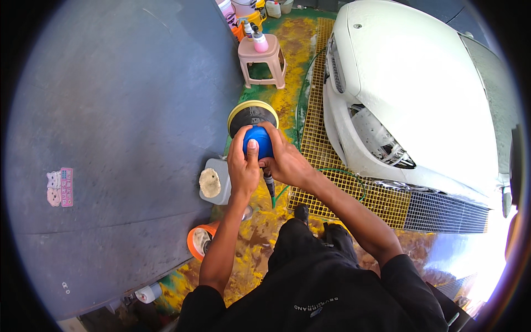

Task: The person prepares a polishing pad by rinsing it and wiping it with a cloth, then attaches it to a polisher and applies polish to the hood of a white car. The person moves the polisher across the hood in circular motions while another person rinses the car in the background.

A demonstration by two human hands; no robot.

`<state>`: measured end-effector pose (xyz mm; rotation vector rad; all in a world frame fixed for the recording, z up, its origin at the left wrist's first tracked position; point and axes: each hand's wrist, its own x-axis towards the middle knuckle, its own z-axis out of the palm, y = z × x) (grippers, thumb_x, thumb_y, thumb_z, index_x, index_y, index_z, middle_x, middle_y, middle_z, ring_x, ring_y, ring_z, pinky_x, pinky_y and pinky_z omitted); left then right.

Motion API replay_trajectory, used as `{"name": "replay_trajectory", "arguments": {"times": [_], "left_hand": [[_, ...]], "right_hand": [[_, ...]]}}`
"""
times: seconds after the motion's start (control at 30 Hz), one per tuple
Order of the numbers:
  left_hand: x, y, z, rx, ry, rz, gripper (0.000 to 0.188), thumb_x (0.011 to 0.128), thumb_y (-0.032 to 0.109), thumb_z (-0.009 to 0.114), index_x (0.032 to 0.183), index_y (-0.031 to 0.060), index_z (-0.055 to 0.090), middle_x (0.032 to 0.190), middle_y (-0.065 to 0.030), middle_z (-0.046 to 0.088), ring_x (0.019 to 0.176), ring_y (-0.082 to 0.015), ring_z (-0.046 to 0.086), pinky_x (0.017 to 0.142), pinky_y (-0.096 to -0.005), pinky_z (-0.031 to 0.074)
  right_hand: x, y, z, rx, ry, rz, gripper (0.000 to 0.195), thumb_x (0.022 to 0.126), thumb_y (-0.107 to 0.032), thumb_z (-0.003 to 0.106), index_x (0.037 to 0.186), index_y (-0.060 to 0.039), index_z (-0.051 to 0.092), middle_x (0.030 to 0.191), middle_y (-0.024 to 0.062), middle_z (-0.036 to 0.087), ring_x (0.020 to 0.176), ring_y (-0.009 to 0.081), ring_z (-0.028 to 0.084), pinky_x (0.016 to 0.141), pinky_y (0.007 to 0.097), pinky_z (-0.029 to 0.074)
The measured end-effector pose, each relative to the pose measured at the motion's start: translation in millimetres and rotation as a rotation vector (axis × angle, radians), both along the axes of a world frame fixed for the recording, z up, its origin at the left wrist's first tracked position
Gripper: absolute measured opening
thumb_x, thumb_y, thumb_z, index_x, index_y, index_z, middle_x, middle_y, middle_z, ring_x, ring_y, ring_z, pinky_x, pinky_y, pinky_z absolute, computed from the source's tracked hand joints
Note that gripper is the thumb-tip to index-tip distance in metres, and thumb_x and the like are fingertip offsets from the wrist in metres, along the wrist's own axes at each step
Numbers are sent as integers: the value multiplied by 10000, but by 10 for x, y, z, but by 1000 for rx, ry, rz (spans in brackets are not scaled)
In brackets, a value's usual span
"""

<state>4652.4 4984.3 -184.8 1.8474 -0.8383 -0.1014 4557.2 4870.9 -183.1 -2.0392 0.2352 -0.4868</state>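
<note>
Both my hands grip a pneumatic polisher with a blue body (259, 143). My left hand (244, 164) wraps its left side, thumb on top; my right hand (286, 159) holds the right side, fingers curled around it. Beyond my fingers is the tool's round black backing plate with a yellow-rimmed pad (254, 108), close to the dark blue-grey panel (137, 124) on the left. A black hose fitting (269, 182) hangs below the tool, joined to a green air hose (278, 196). The pad's working face is hidden from view.
A white car (419, 83), coated in foam or water, stands right over yellow floor grating (315, 145). Ahead is a pink plastic stool (269, 52) bearing spray bottles. At lower left are a grey container (226, 176) with a fluffy pad on it and an orange bucket (191, 245).
</note>
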Motion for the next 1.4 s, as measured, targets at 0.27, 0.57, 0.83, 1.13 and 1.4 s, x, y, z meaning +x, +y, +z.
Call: {"name": "replay_trajectory", "arguments": {"times": [0.27,0.57,0.83,1.13,1.4], "left_hand": [[-95,-17,154,-81,-70,18,462,1041,419,487,1270,26,571,1185,-161,631,1033,-264,619,899,-377,500],[-126,-111,201,-83,-108,10,445,1047,395,483,1264,18,576,1197,-165,631,1052,-268,613,912,-382,493],[-481,-549,-19,-77,-80,-85,460,1050,409,481,1253,7,577,1185,-143,630,1053,-242,590,946,-376,469],[-1502,-1713,175,57,-281,-329,383,1042,322,498,1246,9,584,1171,-174,651,1046,-311,625,933,-405,479],[-3491,-2784,263,162,-668,-566,491,971,354,577,1320,10,560,975,-194,611,834,-382,590,746,-468,451]], "right_hand": [[-61,24,162,-52,-54,-49,823,791,-54,744,1455,-94,260,1256,289,519,986,545,594,807,555,521],[-74,42,123,13,-91,-109,802,797,-28,728,1447,-100,264,1269,301,514,1004,560,575,813,576,509],[-516,-256,-44,123,-3,-226,770,790,-21,719,1434,-85,301,1285,299,528,1132,513,556,918,527,495],[-1675,-1214,-19,125,-56,-335,739,903,-157,628,1481,-59,179,1171,349,420,954,560,578,850,531,511],[-3357,-2162,-394,330,-269,-853,751,726,-193,785,1353,-137,375,1200,235,465,1023,471,566,855,502,496]]}}
